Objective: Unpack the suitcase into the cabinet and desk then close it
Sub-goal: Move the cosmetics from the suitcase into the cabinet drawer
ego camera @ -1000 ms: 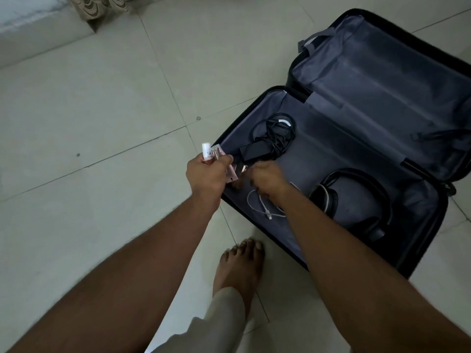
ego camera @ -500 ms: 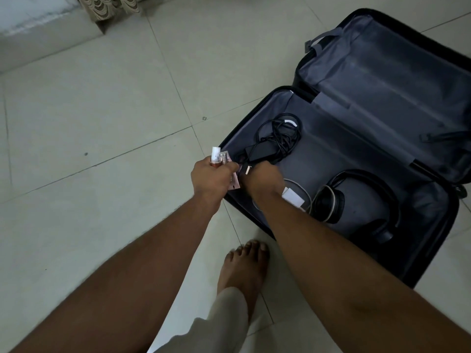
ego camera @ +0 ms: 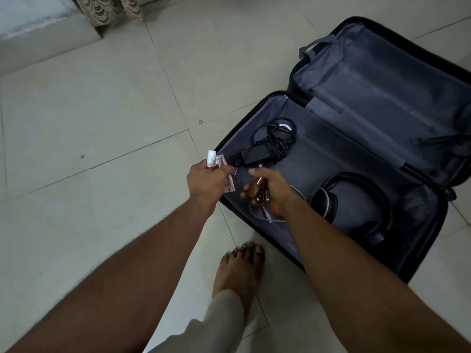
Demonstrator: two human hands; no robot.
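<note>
Black suitcase, open flat, grey lining

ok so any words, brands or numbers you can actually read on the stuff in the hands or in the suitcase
None can be read.
White-capped tube in the left hand: faint dark marks, too small and blurred to read.
Pink packets in the same hand: no print can be made out.
Small brown bottles in the right hand: nothing legible.
Black charger, headphones, suitcase lining: no visible text.
</note>
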